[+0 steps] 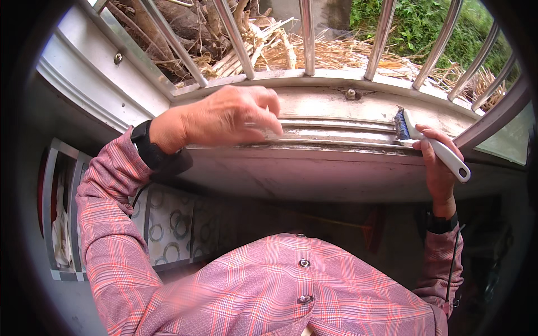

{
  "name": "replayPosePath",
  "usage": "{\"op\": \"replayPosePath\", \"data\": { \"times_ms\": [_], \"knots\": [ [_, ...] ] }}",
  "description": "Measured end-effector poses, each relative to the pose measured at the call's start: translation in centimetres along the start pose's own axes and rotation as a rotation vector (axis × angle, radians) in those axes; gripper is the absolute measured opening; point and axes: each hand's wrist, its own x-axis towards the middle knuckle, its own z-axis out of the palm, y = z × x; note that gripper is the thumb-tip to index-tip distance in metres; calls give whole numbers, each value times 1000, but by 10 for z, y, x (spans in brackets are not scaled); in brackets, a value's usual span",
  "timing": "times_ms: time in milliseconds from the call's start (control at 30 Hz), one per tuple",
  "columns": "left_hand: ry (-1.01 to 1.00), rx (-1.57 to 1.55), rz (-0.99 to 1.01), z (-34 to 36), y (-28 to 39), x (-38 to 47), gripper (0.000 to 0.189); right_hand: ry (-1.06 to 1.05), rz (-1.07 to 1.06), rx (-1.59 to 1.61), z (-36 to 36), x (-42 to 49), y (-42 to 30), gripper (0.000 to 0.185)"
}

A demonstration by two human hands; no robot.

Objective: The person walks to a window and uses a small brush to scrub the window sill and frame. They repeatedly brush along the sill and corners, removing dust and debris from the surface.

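Note:
My right hand [439, 153] grips the white plastic handle of a scrubbing brush [441, 155]. The brush's blue bristles are clogged with grey dirt and face left, at the right part of the sliding-window track [336, 133]. Over the left part of that track is my left hand [227, 117], blurred, with its fingers curled and the thumb side toward me. Whether something small sits between those fingers is too blurred to tell. Dark dirt lines the track's near edge.
Upright metal bars [308, 38] stand beyond the sill [319, 103], where a bolt [350, 94] sticks up. Outside lie dry stalks [332, 52] and logs. The white window frame [101, 71] rises at left. Below it is a cabinet [168, 227] with circle-patterned panels.

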Motion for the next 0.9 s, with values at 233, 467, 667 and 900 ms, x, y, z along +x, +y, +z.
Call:
{"op": "replayPosePath", "data": {
  "times_ms": [233, 467, 667, 900],
  "knots": [
    [-86, 198, 173, 6, 7, 8, 21, 9, 35, 18, -1, -2, 0, 20],
    [-43, 157, 207, 21, -1, 13, 8, 30, 35, 4, 1, -2, -3, 18],
    [-28, -79, 108, 21, -2, 15, 12, 36, 5, -5, 2, 0, 0, 18],
    [379, 502, -17, -20, -45, 37, 14, 59, 18, -12, 5, -2, -1, 20]
  ]
}}
